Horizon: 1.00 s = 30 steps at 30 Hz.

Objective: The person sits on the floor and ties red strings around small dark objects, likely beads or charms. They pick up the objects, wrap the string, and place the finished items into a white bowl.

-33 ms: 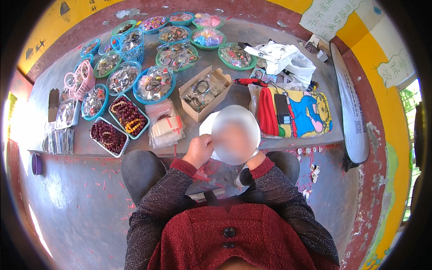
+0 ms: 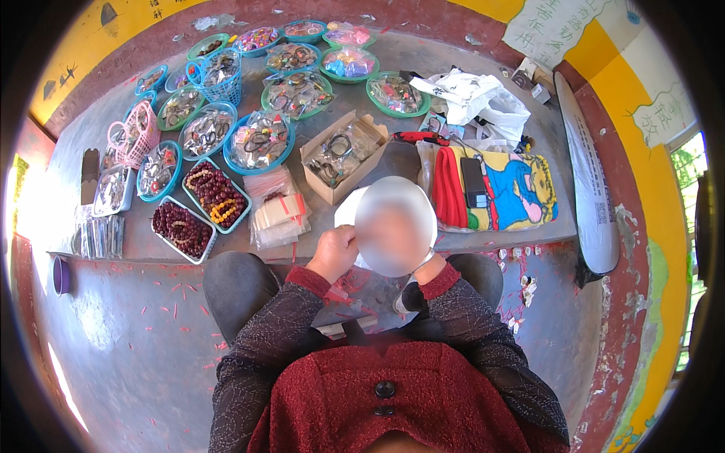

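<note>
White and mostly blurred over, the object [image 2: 347, 207] sits between your left hand [image 2: 333, 252] and right hand [image 2: 429, 267] by the table [image 2: 423, 53], each grip and the remaining work impossible to tell, while bagged dark loops [image 2: 341, 146], apparently finished, fill the cardboard box [image 2: 337, 193] beyond.

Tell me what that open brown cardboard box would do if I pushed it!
The cardboard box would probably slide rather than tip, because it looks low and sits flat on the table. It may feel heavier than an empty one, since it is full of small clear packets. Being thin cardboard, it might bend if you squeezed it hard.
</note>
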{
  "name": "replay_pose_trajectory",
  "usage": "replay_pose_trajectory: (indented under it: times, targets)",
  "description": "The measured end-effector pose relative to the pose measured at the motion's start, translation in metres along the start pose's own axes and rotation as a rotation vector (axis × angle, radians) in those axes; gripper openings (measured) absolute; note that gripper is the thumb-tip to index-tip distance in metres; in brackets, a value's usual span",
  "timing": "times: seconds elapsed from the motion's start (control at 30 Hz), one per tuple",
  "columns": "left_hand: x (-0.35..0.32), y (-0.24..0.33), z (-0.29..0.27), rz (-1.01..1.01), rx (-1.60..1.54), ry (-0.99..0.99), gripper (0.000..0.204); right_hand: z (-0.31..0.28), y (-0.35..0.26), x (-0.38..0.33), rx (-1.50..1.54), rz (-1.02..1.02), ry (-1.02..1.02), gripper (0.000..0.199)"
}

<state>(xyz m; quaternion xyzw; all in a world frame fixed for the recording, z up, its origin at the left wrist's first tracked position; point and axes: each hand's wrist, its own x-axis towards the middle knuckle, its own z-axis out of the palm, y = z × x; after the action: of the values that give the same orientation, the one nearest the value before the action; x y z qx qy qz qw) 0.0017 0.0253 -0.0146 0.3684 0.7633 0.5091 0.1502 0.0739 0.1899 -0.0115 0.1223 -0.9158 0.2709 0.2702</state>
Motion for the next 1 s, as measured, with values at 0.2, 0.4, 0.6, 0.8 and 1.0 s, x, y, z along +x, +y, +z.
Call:
replay_pose_trajectory:
  times: [0.2,0.4,0.6,0.8,1.0]
  targets:
    - [-0.001,-0.004,0.003,0.167,0.175,0.031,0.014,-0.003,-0.009,0.011,-0.211,-0.06,-0.001,0.008]
    - [-0.001,0.0,0.002,0.14,0.133,0.047,0.014,-0.002,-0.011,0.013,-0.054,0.121,0.086,0.007]
    - [0.001,-0.014,0.005,-0.129,-0.329,0.052,0.019,-0.024,-0.017,0.021,0.209,0.508,0.012,0.008]
    - [0.005,-0.002,-0.011,-0.424,-0.9,0.035,0.021,-0.052,-0.004,0.009,0.448,0.746,0.076,0.009]
    - [0.005,-0.002,-0.016,-0.43,-0.977,0.082,0.02,-0.133,-0.005,-0.024,0.611,0.862,0.348,0.006]
